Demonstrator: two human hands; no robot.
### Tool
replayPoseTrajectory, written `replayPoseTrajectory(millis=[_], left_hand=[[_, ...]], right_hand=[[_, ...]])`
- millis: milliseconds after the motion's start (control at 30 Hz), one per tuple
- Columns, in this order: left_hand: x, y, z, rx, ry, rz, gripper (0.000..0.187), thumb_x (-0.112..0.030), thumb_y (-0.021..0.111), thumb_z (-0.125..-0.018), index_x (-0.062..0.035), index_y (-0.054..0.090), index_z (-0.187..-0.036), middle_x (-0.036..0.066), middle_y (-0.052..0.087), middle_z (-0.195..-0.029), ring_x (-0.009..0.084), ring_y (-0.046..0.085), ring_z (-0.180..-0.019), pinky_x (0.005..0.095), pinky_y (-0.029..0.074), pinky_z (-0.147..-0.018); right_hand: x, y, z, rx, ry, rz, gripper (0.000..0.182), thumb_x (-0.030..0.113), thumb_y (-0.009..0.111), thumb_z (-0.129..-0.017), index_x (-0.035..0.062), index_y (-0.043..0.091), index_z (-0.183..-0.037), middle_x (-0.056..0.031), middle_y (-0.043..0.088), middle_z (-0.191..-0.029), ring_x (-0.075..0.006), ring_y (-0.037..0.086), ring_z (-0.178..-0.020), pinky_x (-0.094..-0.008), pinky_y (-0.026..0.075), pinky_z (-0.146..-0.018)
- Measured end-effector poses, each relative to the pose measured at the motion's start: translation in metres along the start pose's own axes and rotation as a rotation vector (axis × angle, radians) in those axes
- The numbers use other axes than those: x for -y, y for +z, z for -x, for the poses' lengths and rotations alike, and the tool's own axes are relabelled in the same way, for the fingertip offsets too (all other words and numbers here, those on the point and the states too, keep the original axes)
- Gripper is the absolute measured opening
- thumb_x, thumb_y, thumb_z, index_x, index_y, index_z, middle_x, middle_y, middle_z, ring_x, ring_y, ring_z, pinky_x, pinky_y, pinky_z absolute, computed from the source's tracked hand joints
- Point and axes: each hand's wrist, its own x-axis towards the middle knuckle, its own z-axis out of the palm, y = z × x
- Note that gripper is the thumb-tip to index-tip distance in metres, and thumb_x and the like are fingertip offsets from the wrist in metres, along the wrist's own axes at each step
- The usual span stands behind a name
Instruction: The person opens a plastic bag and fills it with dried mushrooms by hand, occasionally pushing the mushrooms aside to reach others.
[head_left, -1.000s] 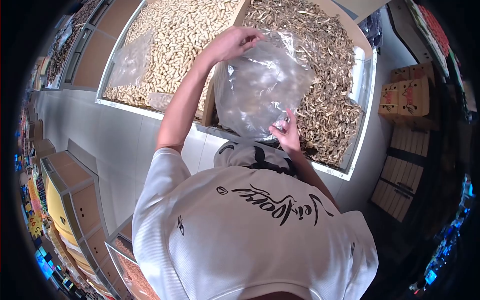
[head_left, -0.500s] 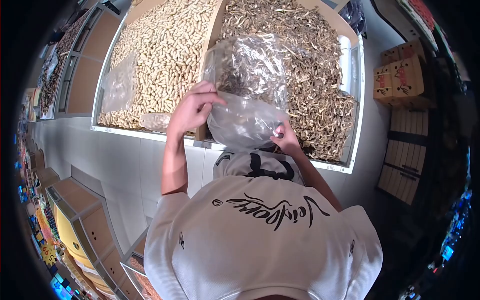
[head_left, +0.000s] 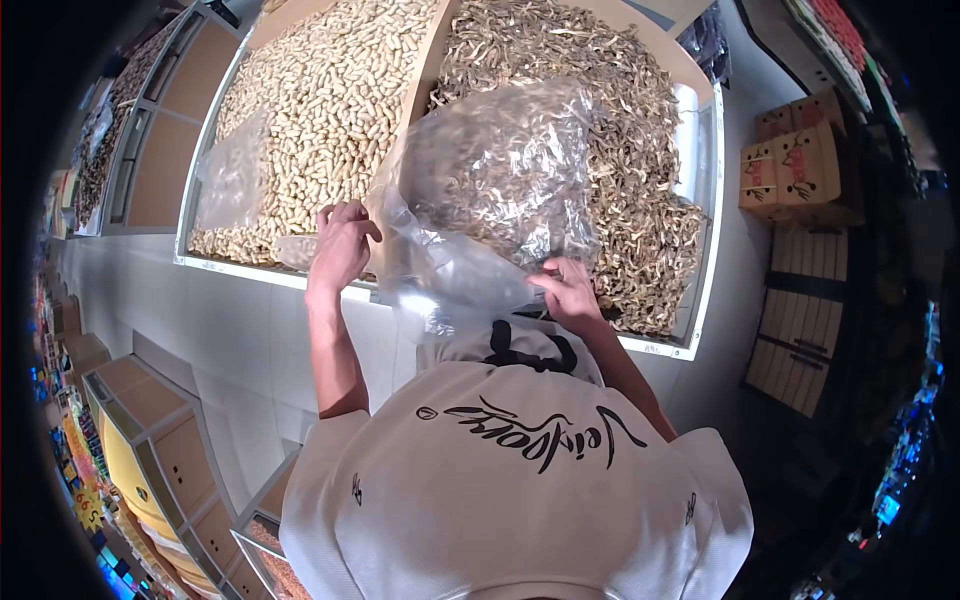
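A large clear plastic bag (head_left: 480, 180) lies spread over dried mushroom-like brown strips (head_left: 645, 190), its near part crumpled and hanging over the bin's front edge. My left hand (head_left: 343, 245) is at the bag's left side, above the peanuts (head_left: 345, 110); its fingers are curled and the thumb points toward the film. My right hand (head_left: 568, 292) pinches the bag's near right part between thumb and fingers. Under my left wrist, a clear scoop-like piece (head_left: 293, 250) rests at the front of the peanuts.
A wooden divider (head_left: 425, 75) separates the two bin halves, and a white metal rim (head_left: 225, 266) runs along the front. Another clear plastic sheet (head_left: 232, 170) lies on the peanuts at left. A white roll (head_left: 685, 140) lies along the right wall. Cardboard boxes (head_left: 800, 165) stand beyond it.
My left hand has moved left and toward my body, its fingers more curled. The bag has spread wider to the left. My right hand has moved slightly nearer, still pinching the film.
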Motion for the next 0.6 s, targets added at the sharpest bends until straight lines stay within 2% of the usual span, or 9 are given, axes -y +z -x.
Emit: replayPoseTrajectory(millis=[67, 100, 200, 300, 400, 467, 533, 567, 600], left_hand=[[0.004, 0.007, 0.000, -0.068, -0.008, -0.032, 0.025, 0.009, 0.057, -0.070, -0.0074, 0.073, -0.081, 0.005, 0.062, -0.101, 0.0214, 0.056, -0.108, 0.0421, 0.031, -0.104], [-0.008, -0.005, -0.001, 0.017, -0.028, -0.001, 0.033, 0.009, 0.058, -0.069, -0.0072, 0.072, -0.095, 0.007, 0.059, -0.121, 0.0232, 0.051, -0.123, 0.0432, 0.030, -0.108], [-0.041, -0.009, -0.011, 0.056, 0.195, 0.132, 0.057, 0.009, 0.062, -0.067, -0.0103, 0.064, -0.120, 0.008, 0.053, -0.138, 0.0235, 0.044, -0.135, 0.0440, 0.029, -0.112], [-0.062, 0.003, -0.014, 0.264, 0.368, 0.056, 0.079, 0.008, 0.068, -0.066, -0.0141, 0.050, -0.139, 0.007, 0.045, -0.149, 0.0211, 0.037, -0.141, 0.0455, 0.027, -0.115], [-0.046, 0.013, -0.031, 0.386, 0.407, -0.135, 0.088, 0.004, 0.073, -0.065, -0.0161, 0.043, -0.145, 0.006, 0.044, -0.151, 0.0190, 0.036, -0.142, 0.0460, 0.025, -0.117], [-0.028, 0.020, -0.048, 0.409, 0.420, -0.221, 0.076, 0.001, 0.069, -0.072, -0.0174, 0.048, -0.142, 0.003, 0.049, -0.146, 0.0198, 0.039, -0.140, 0.0467, 0.026, -0.116], [-0.014, 0.027, -0.063, 0.490, 0.376, -0.309, 0.070, 0.000, 0.067, -0.076, -0.0186, 0.050, -0.140, 0.001, 0.051, -0.144, 0.0196, 0.039, -0.139, 0.0485, 0.027, -0.115], [-0.011, 0.027, -0.068, 0.436, 0.397, -0.323, 0.051, -0.002, 0.064, -0.079, -0.0161, 0.062, -0.128, 0.002, 0.063, -0.127, 0.0223, 0.050, -0.129, 0.0488, 0.031, -0.111], [-0.001, 0.033, -0.072, 0.400, 0.420, -0.339, 0.046, -0.003, 0.064, -0.079, -0.0152, 0.064, -0.123, 0.003, 0.064, -0.121, 0.0237, 0.052, -0.125, 0.0490, 0.032, -0.110]], right_hand=[[0.007, 0.011, -0.004, -0.023, -0.012, -0.111, 0.042, -0.010, 0.058, -0.072, 0.0111, 0.071, -0.106, -0.0137, 0.058, -0.114, -0.0312, 0.060, -0.095, -0.0384, 0.050, -0.084], [0.015, 0.013, -0.007, -0.037, -0.013, -0.158, 0.043, -0.010, 0.057, -0.073, 0.0110, 0.071, -0.107, -0.0134, 0.058, -0.114, -0.0311, 0.061, -0.094, -0.0384, 0.051, -0.082], [0.029, 0.017, -0.010, -0.059, 0.025, -0.179, 0.049, -0.012, 0.054, -0.073, 0.0130, 0.071, -0.112, -0.0130, 0.061, -0.107, -0.0317, 0.065, -0.089, -0.0386, 0.054, -0.078], [0.028, 0.022, -0.007, -0.023, 0.079, -0.195, 0.047, -0.009, 0.055, -0.073, 0.0147, 0.071, -0.111, -0.0111, 0.064, -0.103, -0.0312, 0.066, -0.085, -0.0401, 0.055, -0.075], [0.020, 0.013, -0.003, -0.042, 0.017, -0.185, 0.045, -0.009, 0.055, -0.072, 0.0132, 0.070, -0.108, -0.0110, 0.065, -0.101, -0.0317, 0.067, -0.084, -0.0423, 0.056, -0.071], [0.011, 0.016, 0.002, -0.127, -0.058, -0.135, 0.041, -0.008, 0.056, -0.072, 0.0120, 0.070, -0.104, -0.0120, 0.065, -0.101, -0.0323, 0.067, -0.084, -0.0437, 0.056, -0.067], [0.007, 0.021, 0.009, -0.143, -0.042, -0.097, 0.028, -0.008, 0.057, -0.071, 0.0091, 0.066, -0.091, -0.0125, 0.063, -0.101, -0.0313, 0.067, -0.084, -0.0428, 0.056, -0.065], [0.006, 0.024, 0.012, -0.144, -0.031, -0.081, 0.025, -0.008, 0.058, -0.071, 0.0083, 0.064, -0.088, -0.0124, 0.063, -0.102, -0.0310, 0.067, -0.084, -0.0420, 0.056, -0.065], [0.003, 0.026, 0.015, -0.146, -0.021, -0.063, 0.022, -0.008, 0.058, -0.070, 0.0074, 0.063, -0.085, -0.0123, 0.063, -0.102, -0.0307, 0.066, -0.084, -0.0411, 0.056, -0.065]])
